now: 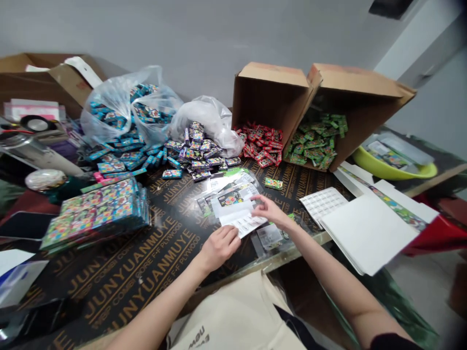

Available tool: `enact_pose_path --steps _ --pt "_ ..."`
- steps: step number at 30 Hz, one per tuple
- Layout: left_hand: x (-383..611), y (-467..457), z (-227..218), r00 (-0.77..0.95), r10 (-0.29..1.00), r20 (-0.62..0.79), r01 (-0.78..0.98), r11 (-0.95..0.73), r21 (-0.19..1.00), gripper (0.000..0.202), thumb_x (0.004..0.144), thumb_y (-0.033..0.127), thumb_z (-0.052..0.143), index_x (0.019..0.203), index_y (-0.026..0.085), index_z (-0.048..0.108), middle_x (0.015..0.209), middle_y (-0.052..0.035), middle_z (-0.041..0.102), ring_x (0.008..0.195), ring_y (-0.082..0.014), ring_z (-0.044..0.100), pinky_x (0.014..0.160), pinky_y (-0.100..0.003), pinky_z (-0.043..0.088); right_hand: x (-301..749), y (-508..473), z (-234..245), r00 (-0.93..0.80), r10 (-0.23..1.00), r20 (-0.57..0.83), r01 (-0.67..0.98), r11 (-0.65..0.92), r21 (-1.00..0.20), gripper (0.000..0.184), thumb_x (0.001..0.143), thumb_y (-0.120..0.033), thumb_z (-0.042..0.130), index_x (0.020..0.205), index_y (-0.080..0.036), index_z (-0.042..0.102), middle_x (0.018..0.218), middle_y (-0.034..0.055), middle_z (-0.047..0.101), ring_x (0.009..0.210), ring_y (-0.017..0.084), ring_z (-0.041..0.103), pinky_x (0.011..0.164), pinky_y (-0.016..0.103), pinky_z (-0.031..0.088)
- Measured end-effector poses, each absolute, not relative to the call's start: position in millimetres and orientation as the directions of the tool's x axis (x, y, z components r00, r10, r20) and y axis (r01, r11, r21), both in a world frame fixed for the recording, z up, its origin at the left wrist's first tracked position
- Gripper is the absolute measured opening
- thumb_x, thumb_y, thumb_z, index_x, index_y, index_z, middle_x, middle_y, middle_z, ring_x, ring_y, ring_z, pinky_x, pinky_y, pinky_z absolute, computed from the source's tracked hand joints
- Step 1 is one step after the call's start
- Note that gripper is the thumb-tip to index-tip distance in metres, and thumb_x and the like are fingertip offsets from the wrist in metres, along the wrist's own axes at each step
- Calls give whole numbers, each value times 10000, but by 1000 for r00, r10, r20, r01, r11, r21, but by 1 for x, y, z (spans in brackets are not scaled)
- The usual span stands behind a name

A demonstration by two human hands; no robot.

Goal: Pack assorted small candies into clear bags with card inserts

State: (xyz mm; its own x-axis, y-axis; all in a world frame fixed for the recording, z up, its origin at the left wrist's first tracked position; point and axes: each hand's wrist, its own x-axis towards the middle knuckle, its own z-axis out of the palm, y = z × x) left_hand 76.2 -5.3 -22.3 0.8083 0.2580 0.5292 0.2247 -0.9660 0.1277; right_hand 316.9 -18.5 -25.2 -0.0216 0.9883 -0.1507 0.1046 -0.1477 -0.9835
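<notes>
A folded white leaflet (245, 223) with rows of small print lies in front of me, one flap partly raised. My right hand (269, 211) pinches its right edge between thumb and fingertips. At the lower left corner, my left hand (220, 246) has its fingers curled together on the paper. Beneath and behind the leaflet are overlapping clear bags (233, 183) with dark printed cards inside. Another clear bag (269, 235) lies under my right wrist. A single green-yellow small packet (273, 183) sits just beyond my right hand.
Blue packets (126, 155) spill from plastic bags; purple packets (197, 153) lie beside them. Two tipped cartons hold red packets (260, 143) and green packets (315, 138). Stacked printed boxes (98, 211) stand left. White cards (370, 231) overhang the right edge near a yellow basin (397, 167).
</notes>
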Motion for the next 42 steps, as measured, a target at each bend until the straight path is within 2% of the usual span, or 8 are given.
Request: enact_pose_path --steps 4,8,11,18,24,32,37,42 --pt "64 -4 -26 732 467 495 302 -875 378 175 784 182 544 956 164 574 1125 -141 570 1096 -245 503 912 -409 432 296 -18 -22 -75 994 -80 77 -75 -994 622 601 -243 708 1171 -225 461 837 10 592 673 118 540 603 228 433" --pt "58 -1 -28 507 818 271 304 -464 832 829 632 371 707 1327 199 289 1401 -176 287 1256 -318 334 1000 -500 317 283 -20 -19 20 998 62 15 62 -998 555 649 -217 663 1175 -248 485 1072 41 518 800 132 551 675 241 457" --pt "62 2 -26 327 942 80 74 -110 991 833 655 320 697 1340 211 235 1256 -145 480 1096 -254 522 946 -438 394 273 -19 -17 99 987 124 -14 126 -992 542 668 -224 657 1178 -247 476 1149 58 478 893 157 553 746 266 466" --pt "68 11 -11 237 970 -49 -284 117 952 758 606 198 723 1243 239 314 820 -3 643 713 -154 629 658 -272 495 260 -17 -11 251 961 118 -49 135 -990 788 675 -302 683 1334 -319 252 1069 43 541 779 129 573 749 286 488" --pt "57 18 -15 243 969 -45 -149 83 985 276 602 219 716 856 139 643 744 -10 646 661 -113 574 602 -196 425 263 -18 -10 132 988 82 -91 94 -991 457 706 -299 659 1143 -222 551 963 37 643 868 174 588 774 299 470" --pt "59 15 -3 253 952 -173 -155 217 964 328 587 262 739 886 134 699 826 -55 701 711 -156 605 680 -255 452 262 -20 -10 58 997 -44 -99 -38 -994 381 610 -278 733 973 -179 669 913 38 688 774 183 634 739 329 492" --pt "57 17 3 205 972 -115 3 117 993 260 610 300 720 802 126 699 665 -20 669 567 -116 553 577 -226 421 255 -26 0 151 989 1 119 -17 -993 229 693 -319 659 849 -151 682 774 46 687 691 178 616 684 314 483" --pt "55 22 3 160 986 44 247 -83 966 192 659 341 668 662 149 670 605 3 597 547 -108 501 542 -220 372 254 -28 11 198 941 273 572 115 -812 141 767 -327 581 729 -214 657 835 46 610 874 216 528 812 363 399"
